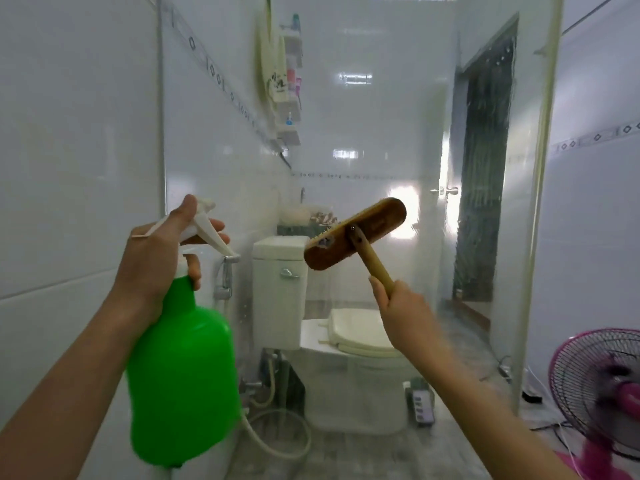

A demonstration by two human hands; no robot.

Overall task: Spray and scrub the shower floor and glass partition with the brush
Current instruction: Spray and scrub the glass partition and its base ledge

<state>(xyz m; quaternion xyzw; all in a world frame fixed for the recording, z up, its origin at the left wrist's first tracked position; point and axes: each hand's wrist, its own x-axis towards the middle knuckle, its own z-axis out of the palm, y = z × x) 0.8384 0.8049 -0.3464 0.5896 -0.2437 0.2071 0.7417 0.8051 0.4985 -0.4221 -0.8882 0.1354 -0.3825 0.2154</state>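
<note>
My left hand (156,258) grips the white trigger head of a green spray bottle (181,375), with fingers on the trigger and the nozzle pointing at the glass partition (398,133) straight ahead. My right hand (403,313) holds the wooden handle of a scrub brush (356,233). The brush head is raised, tilted, and lies close to or against the glass at about chest height. The glass looks hazy and streaked. The grey tiled floor (346,455) shows low in the view.
Behind the glass stand a white toilet (346,344), a bidet hose (277,441) and a wall shelf rack (291,81) with bottles. White tiled wall runs along my left. A pink fan (602,389) stands at the lower right, and an open doorway (481,174) shows at the back right.
</note>
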